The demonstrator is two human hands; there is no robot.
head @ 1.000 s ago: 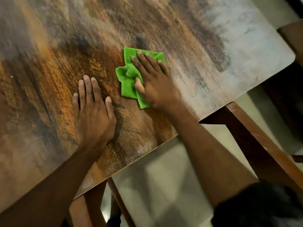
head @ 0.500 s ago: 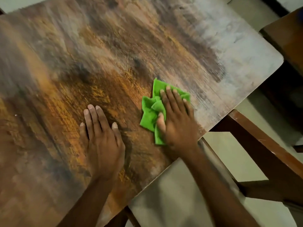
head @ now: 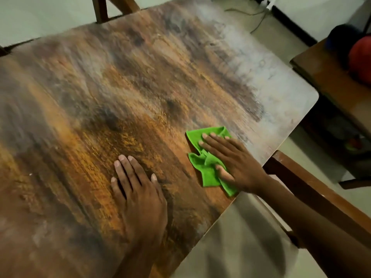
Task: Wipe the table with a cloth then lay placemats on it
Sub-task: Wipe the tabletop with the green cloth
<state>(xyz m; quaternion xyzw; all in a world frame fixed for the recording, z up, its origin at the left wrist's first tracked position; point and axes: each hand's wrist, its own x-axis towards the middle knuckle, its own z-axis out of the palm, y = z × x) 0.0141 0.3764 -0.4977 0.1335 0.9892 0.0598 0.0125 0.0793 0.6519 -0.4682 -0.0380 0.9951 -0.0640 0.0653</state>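
Note:
A wooden table with a mottled brown and orange top fills most of the view. A crumpled bright green cloth lies near the table's near right edge. My right hand presses flat on the cloth, fingers spread over it and the thumb on its lower fold. My left hand rests flat on the bare wood to the left of the cloth, fingers together, holding nothing. No placemats are in view.
A wooden chair frame stands just off the table's right edge. Another wooden surface at the far right carries a red and a dark round object. A chair back shows beyond the far edge. Cables lie on the floor.
My right hand has slid the green cloth toward the near right edge of the table. My left hand has stayed flat on the wood. The view has tilted up, showing more of the table.

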